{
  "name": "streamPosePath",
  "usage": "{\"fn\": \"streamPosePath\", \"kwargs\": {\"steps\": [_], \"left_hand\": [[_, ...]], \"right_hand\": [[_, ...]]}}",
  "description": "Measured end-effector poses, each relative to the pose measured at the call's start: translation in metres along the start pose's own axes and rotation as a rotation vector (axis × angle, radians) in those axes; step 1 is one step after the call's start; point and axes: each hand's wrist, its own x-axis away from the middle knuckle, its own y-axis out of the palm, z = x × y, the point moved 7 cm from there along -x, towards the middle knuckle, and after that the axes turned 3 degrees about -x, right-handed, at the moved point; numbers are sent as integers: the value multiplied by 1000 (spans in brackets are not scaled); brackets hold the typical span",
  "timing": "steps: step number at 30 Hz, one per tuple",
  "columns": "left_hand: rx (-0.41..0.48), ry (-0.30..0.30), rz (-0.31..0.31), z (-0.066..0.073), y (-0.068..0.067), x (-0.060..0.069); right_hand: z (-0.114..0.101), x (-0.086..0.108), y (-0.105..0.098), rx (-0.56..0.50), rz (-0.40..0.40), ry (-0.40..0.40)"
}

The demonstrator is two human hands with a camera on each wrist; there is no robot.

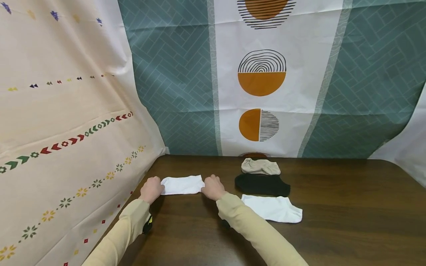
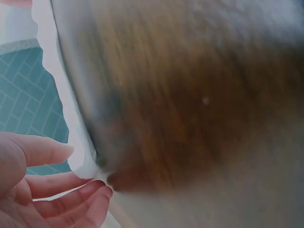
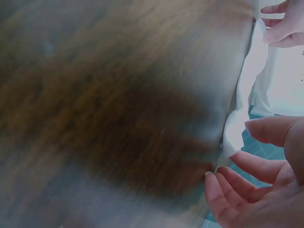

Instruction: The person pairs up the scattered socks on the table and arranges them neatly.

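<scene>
A white sock [image 1: 182, 185] lies flat and lengthwise on the dark brown table, between both hands. At its left end my left hand [image 1: 152, 189] holds the edge between thumb and forefinger, the other fingertips down by the tabletop. My right hand [image 1: 213, 187] holds the right end in the same way, fingers curled. In the left wrist view the sock [image 2: 71, 104] shows edge-on, its end between the thumb [image 2: 50, 149] and forefinger. The right wrist view shows the sock [image 3: 242, 99] with its near end between the right thumb [image 3: 270, 130] and forefinger.
Right of the hands lie a beige sock [image 1: 260, 167], a black sock [image 1: 262, 184] and another white sock [image 1: 274, 208], one below the other. The right forearm covers part of that white sock. A patterned cream cloth [image 1: 73, 111] hangs at the left, a teal curtain [image 1: 173, 74] behind.
</scene>
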Motion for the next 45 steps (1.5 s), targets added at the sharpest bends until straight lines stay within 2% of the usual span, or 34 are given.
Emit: {"fn": "streamPosePath", "kwargs": {"steps": [11,16,27,34,45], "left_hand": [[-3,11,9,5,-1,2],[3,28,31,7,-2,3],[24,66,45,13,-6,6],[32,90,64,17,-7,5],[26,94,68,19,-4,3]], "right_hand": [[-1,0,-4,-127,62,-28],[-2,0,-3,-188,67,-4],[0,3,-6,-206,81,33],[2,4,-2,-252,41,56],[-2,5,-3,-287,58,64]]}}
